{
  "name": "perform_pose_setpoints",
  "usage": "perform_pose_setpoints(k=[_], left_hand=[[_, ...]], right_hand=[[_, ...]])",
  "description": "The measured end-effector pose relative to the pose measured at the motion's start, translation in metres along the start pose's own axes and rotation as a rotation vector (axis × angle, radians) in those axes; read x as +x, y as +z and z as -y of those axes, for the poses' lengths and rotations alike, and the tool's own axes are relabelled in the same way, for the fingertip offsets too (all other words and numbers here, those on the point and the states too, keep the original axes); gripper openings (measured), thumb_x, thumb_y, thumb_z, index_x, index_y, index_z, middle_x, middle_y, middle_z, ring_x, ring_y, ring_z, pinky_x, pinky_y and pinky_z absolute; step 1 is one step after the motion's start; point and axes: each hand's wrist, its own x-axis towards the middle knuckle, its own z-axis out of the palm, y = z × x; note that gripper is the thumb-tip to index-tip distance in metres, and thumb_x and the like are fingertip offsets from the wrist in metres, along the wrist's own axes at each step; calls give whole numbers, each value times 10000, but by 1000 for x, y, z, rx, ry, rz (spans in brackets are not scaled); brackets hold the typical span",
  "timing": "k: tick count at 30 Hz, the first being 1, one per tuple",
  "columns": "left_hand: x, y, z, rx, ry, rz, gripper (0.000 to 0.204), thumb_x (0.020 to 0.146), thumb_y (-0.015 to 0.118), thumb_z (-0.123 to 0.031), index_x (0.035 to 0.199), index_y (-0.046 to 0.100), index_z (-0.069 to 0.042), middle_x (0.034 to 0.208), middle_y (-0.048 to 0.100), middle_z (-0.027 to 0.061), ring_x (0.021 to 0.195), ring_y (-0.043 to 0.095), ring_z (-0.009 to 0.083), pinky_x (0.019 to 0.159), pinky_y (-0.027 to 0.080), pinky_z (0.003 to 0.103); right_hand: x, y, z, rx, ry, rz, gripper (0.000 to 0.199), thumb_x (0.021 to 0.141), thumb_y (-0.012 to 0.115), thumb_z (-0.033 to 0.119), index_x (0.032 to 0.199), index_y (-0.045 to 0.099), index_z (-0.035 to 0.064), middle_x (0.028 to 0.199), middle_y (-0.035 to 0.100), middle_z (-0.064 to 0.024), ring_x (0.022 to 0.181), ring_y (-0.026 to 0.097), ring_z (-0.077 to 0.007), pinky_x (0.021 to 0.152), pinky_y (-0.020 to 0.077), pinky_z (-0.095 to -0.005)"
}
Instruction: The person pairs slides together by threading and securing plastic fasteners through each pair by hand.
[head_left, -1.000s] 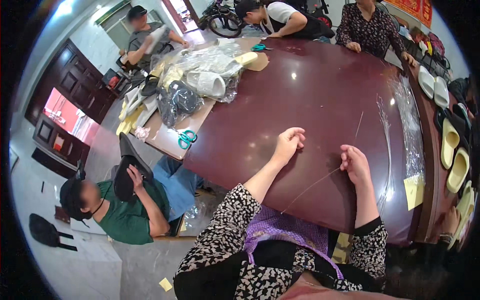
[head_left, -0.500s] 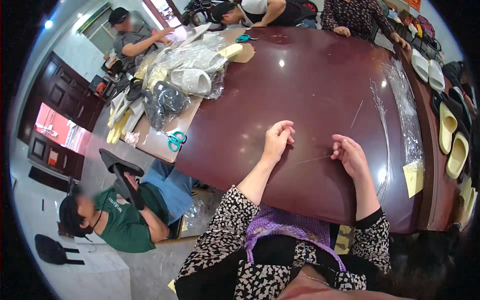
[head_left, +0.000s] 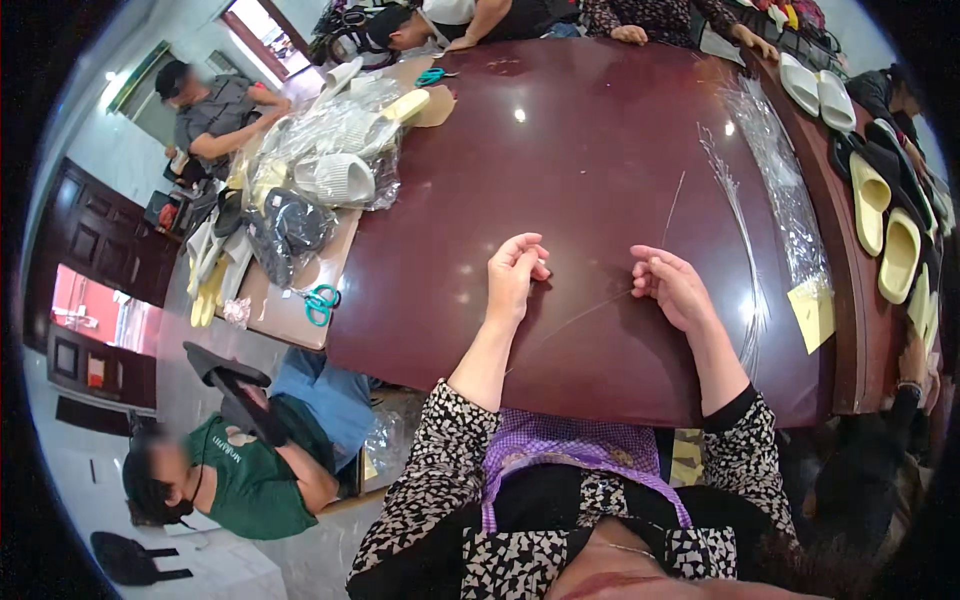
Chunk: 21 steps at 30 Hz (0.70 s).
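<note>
Over the dark red tabletop [head_left: 450, 330], my two hands are held apart at about the same height. In my right hand [head_left: 675, 287], curled fingers pinch a thin pale strand [head_left: 590, 304], which bows down to the left toward the near table edge. My left hand [head_left: 512, 275] has its thumb and fingers drawn together; what lies in them, if anything, is too small to make out. Beyond my right hand, another thin strand [head_left: 675, 205] slants across the table. A loose bundle of similar strands [head_left: 742, 235] lies farther right.
Bagged slippers [head_left: 335, 178] pile up at the left, near teal-handled scissors [head_left: 320, 304]. More teal scissors [head_left: 431, 76] lie farther back. Clear plastic [head_left: 780, 180] and yellow paper [head_left: 812, 314] lie at right, beside a ledge with yellow slippers [head_left: 900, 255]. A seated person [head_left: 255, 470] holds dark shoes.
The whole view has shifted, with the table's right side moving left and up in the picture. Both hands keep much the same pose. The strand from my right hand now shows as a longer curve.
</note>
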Motion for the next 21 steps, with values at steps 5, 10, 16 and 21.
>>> perform_pose_setpoints(k=[5, 10, 16, 21], left_hand=[[0, 1, 0, -19, -16, 2, 169, 861, 480, -2, 992, 586, -11, 811, 598, 59, 593, 557, 101, 554, 458, 222], [0, -1, 1, -19, -28, 7, 171, 862, 479, -3, 997, 583, -10, 810, 601, 62, 587, 557, 103, 551, 458, 224], [1, -1, 2, -42, -10, 14, 174, 861, 485, -3, 1007, 580, -6, 807, 609, 67, 580, 558, 107, 549, 466, 230], [1, -2, 2, -70, -15, 8, 178, 864, 488, -6, 1016, 580, -4, 815, 613, 70, 581, 560, 111, 556, 479, 238]], right_hand=[[1, -4, -4, 15, -18, 21, 307, 948, 406, 124, 1189, 488, -47, 889, 576, -62, 798, 563, -147, 729, 481, -285], [0, 0, -3, -20, -20, 20, 300, 934, 437, 133, 1191, 497, -10, 893, 589, -69, 807, 577, -160, 755, 489, -305], [-5, 1, 2, -78, 38, 102, 311, 950, 424, 166, 1213, 480, 11, 760, 582, -48, 674, 576, -150, 650, 500, -286], [-5, 4, 5, -113, 60, 47, 305, 959, 408, 176, 1211, 474, 20, 640, 504, -3, 513, 474, -101, 506, 448, -244]])
